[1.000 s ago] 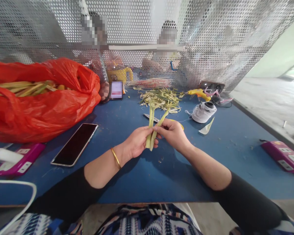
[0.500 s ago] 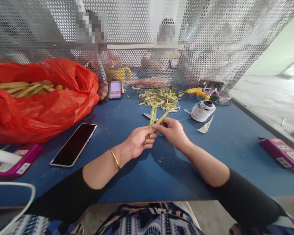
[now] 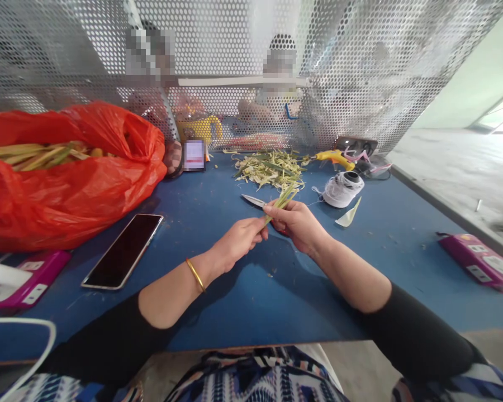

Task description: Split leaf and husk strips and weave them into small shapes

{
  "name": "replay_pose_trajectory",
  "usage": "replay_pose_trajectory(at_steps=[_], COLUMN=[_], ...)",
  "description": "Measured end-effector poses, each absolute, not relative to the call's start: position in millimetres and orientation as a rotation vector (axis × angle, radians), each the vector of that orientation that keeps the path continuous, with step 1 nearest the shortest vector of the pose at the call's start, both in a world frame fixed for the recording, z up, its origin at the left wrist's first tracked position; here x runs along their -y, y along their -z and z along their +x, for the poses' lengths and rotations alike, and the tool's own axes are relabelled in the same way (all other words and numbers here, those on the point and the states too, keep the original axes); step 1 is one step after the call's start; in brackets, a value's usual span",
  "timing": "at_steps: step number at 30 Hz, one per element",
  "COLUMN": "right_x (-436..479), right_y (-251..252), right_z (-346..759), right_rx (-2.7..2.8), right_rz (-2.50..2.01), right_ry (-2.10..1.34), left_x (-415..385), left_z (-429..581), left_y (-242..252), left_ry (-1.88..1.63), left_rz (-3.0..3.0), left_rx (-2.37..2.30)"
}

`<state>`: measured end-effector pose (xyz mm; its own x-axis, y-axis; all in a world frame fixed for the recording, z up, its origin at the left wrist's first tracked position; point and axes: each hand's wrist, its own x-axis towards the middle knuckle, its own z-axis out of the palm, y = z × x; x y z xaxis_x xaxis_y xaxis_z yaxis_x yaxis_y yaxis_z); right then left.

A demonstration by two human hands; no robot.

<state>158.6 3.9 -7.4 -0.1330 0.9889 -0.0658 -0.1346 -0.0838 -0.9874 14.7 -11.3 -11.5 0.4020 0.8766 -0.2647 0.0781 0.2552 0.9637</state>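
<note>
Both my hands hold a bundle of green leaf strips (image 3: 281, 200) above the blue table (image 3: 251, 290). My left hand (image 3: 238, 241), with a gold bangle on the wrist, pinches the near end of the strips. My right hand (image 3: 295, 222) is closed around them a little farther along, and their tips stick out past its fingers, tilted to the right. Just beyond my hands lies a pair of scissors (image 3: 254, 200). Farther back lies a pile of cut leaf scraps (image 3: 270, 166).
A red plastic bag (image 3: 67, 173) full of leaf strips fills the left. A phone (image 3: 123, 250) lies beside it. A thread spool (image 3: 342, 188), a yellow glue gun (image 3: 334, 159) and pink power strips (image 3: 480, 259) are around. Other people sit behind the perforated screen (image 3: 360, 67).
The strips stood nearly upright before; they now lean low and to the right. My left hand has slid to their near end and my right hand has closed around them.
</note>
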Motion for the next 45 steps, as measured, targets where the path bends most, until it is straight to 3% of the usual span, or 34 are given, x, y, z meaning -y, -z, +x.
replay_pose_trajectory(at_steps=[11,22,45], right_x=[-5,-2,1], right_y=[1,6,0], right_z=[162,158,156], right_rx=[1.098,1.241,1.372], right_rz=[-1.074,-1.074,-1.048], right_ry=[-1.210,-1.292,-1.366], left_x=[-6,-4,-6], left_z=[-6,-4,-3], left_y=[7,7,9], left_ry=[-0.723,-0.783,-0.745], left_rz=[1.769,1.970,1.612], left_rx=[-1.162,-1.172,-1.089])
